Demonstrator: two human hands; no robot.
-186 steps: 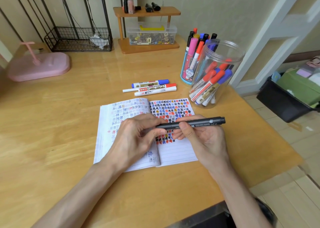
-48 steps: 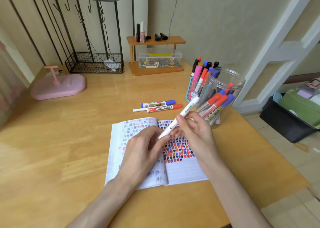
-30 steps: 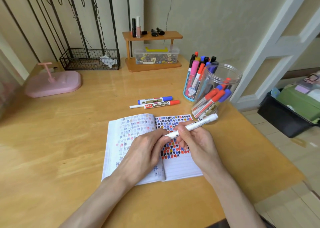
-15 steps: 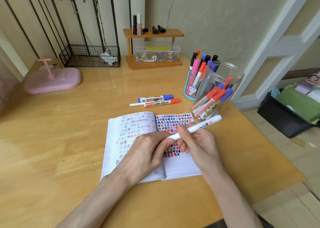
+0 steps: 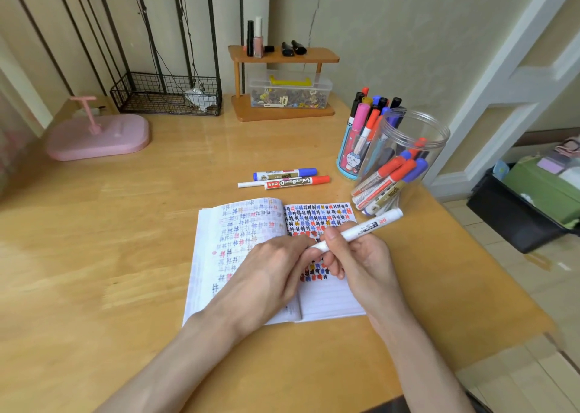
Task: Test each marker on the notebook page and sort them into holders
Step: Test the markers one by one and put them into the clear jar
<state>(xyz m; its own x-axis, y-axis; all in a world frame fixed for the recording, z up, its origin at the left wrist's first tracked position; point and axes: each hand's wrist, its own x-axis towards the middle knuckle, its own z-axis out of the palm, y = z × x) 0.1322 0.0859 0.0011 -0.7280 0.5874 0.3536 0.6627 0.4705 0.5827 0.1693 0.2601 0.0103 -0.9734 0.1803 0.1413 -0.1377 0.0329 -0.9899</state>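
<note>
An open notebook [image 5: 326, 303] lies on the wooden table, its pages filled with coloured test marks. My right hand [image 5: 361, 262] grips a white marker [image 5: 370, 227] over the right page, its back end pointing up and right. My left hand [image 5: 266, 274] rests on the notebook, fingertips pinching the marker's near end; whether that is a cap I cannot tell. A clear plastic jar [image 5: 405, 158] holds several red and blue markers. Behind it a blue patterned holder [image 5: 351, 155] stands full of markers. A blue marker [image 5: 284, 174], a red marker [image 5: 296, 181] and a thin white pen [image 5: 251, 184] lie above the notebook.
A wooden shelf [image 5: 282, 83] with a clear box of clips stands at the back. A wire basket [image 5: 166, 95] and a pink tray [image 5: 97, 136] sit at the back left. The table's right edge drops to a tiled floor with a black bin [image 5: 518, 215].
The black pen from before is gone; my right hand took the white marker from the table row and brought it down over the page, tilting it flatter. My left hand stays at its tip.
</note>
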